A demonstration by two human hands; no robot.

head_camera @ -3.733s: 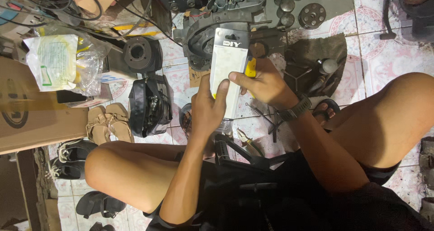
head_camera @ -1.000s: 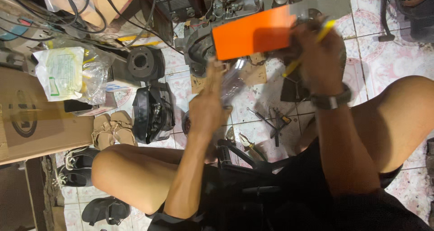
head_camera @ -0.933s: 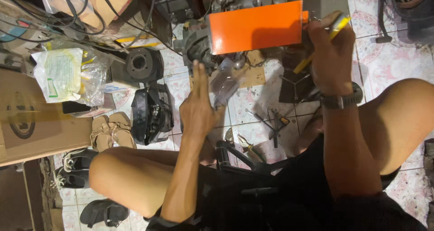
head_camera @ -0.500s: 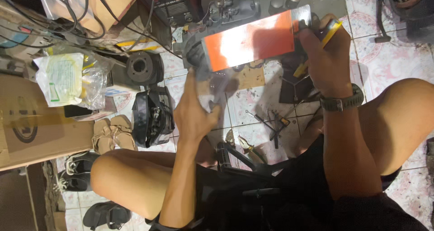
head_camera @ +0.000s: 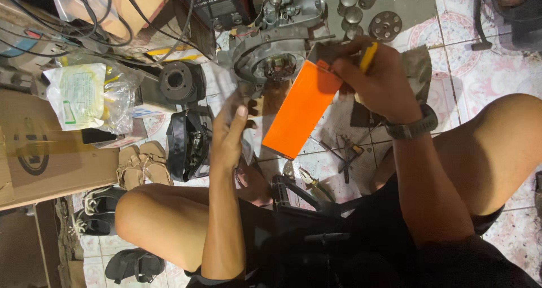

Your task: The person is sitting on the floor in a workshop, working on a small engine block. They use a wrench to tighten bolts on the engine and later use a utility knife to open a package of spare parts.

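Note:
My right hand (head_camera: pixel 377 84) grips the top end of a flat orange box (head_camera: pixel 301 108), which hangs tilted over the floor, and it also pinches a yellow-handled tool (head_camera: pixel 367 55). A dark watch sits on that wrist. My left hand (head_camera: pixel 229 134) is raised beside the box's lower left, fingers up, with crumpled clear plastic wrap (head_camera: pixel 244 99) against its fingertips. Behind the box lies a grey engine casing (head_camera: pixel 272 55) on the tiled floor. My bare knees frame the scene on both sides.
A cardboard box (head_camera: pixel 39 152), a plastic bag of parts (head_camera: pixel 84 96), a black round part (head_camera: pixel 178 82) and a black bag (head_camera: pixel 186 144) lie at the left. Sandals (head_camera: pixel 141 164) and shoes sit near my left knee. Metal cylinders (head_camera: pixel 355 6), pliers (head_camera: pixel 310 181) and small tools scatter ahead.
The orange box swung from lying level high up to hanging tilted downward from my right hand. My left hand stayed raised with the plastic wrap.

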